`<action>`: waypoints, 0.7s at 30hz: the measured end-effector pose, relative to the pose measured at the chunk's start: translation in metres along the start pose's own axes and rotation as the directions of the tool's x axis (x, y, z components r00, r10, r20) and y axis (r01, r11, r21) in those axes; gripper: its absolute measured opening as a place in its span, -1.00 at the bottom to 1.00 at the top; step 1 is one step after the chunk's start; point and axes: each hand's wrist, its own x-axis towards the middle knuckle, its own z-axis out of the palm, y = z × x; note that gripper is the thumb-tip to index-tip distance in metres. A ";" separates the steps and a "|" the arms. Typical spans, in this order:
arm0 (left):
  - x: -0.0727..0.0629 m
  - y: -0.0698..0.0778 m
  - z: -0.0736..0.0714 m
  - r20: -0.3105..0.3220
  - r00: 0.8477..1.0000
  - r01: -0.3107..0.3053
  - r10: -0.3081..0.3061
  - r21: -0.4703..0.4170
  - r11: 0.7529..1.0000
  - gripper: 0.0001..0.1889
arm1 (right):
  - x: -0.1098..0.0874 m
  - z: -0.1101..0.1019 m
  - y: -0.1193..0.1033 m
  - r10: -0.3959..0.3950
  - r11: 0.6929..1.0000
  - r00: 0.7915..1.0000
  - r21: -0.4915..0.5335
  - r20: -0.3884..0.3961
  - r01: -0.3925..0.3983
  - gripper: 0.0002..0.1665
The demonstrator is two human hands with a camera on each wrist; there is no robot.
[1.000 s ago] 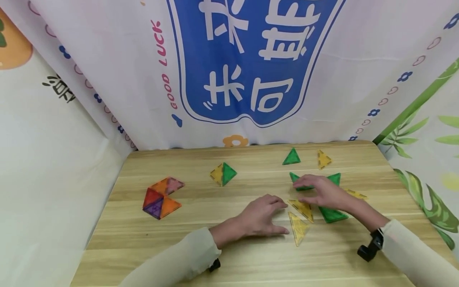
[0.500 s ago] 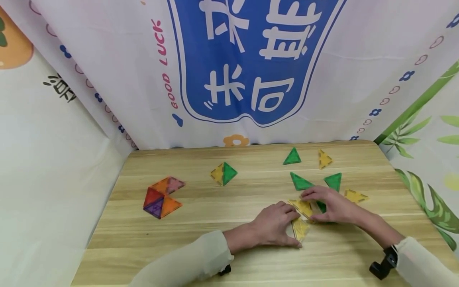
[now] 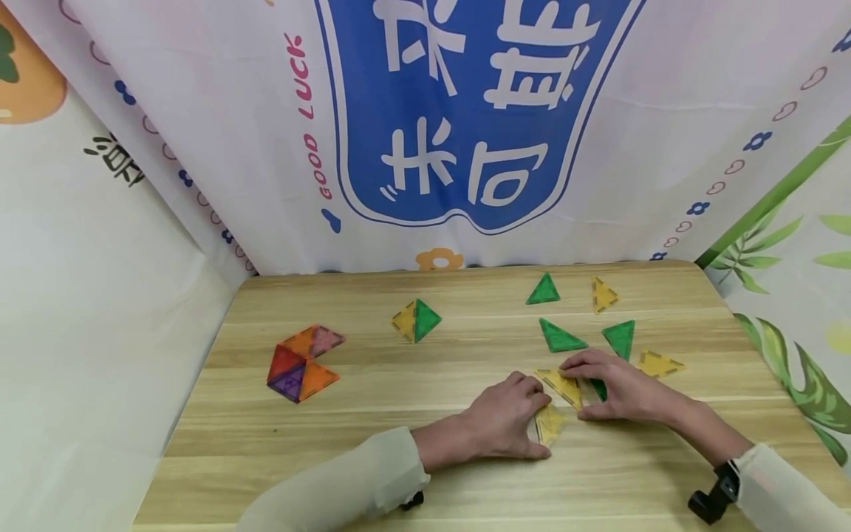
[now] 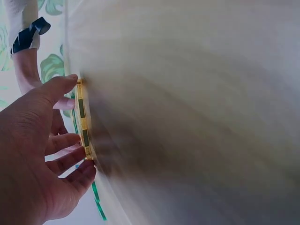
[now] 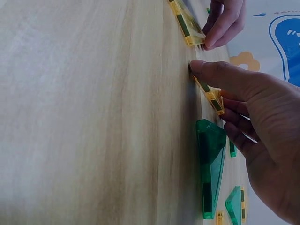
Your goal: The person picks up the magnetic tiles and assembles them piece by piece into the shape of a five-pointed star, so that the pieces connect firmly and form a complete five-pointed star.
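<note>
My left hand [image 3: 501, 417] pinches a translucent yellow triangular magnetic tile [image 3: 549, 426] by its ends, thumb at the near corner and fingertips at the far one. Its dark magnet strips show along the edge of that yellow tile [image 4: 83, 117] in the left wrist view. To the right, my right hand [image 3: 617, 386] holds a second yellow triangular tile [image 3: 560, 384] between thumb and fingers, leaning a little off the wood in the right wrist view. A narrow gap separates the two yellow tiles. Partly hidden under my right hand lies a green triangular tile [image 5: 211, 164].
Further back are green tiles [image 3: 560, 336] [image 3: 620, 338] [image 3: 544, 290] and yellow tiles [image 3: 660, 363] [image 3: 603, 295]. A yellow-green pair [image 3: 426, 321] sits mid-table. At left, red, orange, pink and purple tiles [image 3: 287, 362] form a partial ring. A printed curtain [image 3: 253, 185] backs the wooden table [image 3: 399, 377].
My left hand has moved right and taken hold of the nearer yellow tile, then drawn it slightly left. My right hand has come nearer from the green tiles and grips the other yellow tile.
</note>
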 end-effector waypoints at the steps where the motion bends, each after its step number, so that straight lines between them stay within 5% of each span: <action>1: -0.002 -0.002 -0.001 -0.002 1.000 0.006 -0.006 -0.004 1.000 -0.20 | 0.000 0.000 0.000 -0.002 1.000 1.000 -0.006 -0.002 0.002 -0.30; 14: -0.018 -0.027 -0.006 -0.100 0.994 0.045 -0.051 -0.068 0.997 -0.19 | 0.008 0.004 0.004 -0.003 1.000 1.000 0.015 -0.026 0.003 -0.30; 21: -0.022 -0.058 -0.017 -0.174 0.972 0.141 -0.156 -0.095 0.985 -0.15 | 0.024 0.003 0.004 -0.029 0.999 0.998 0.014 -0.060 0.030 -0.31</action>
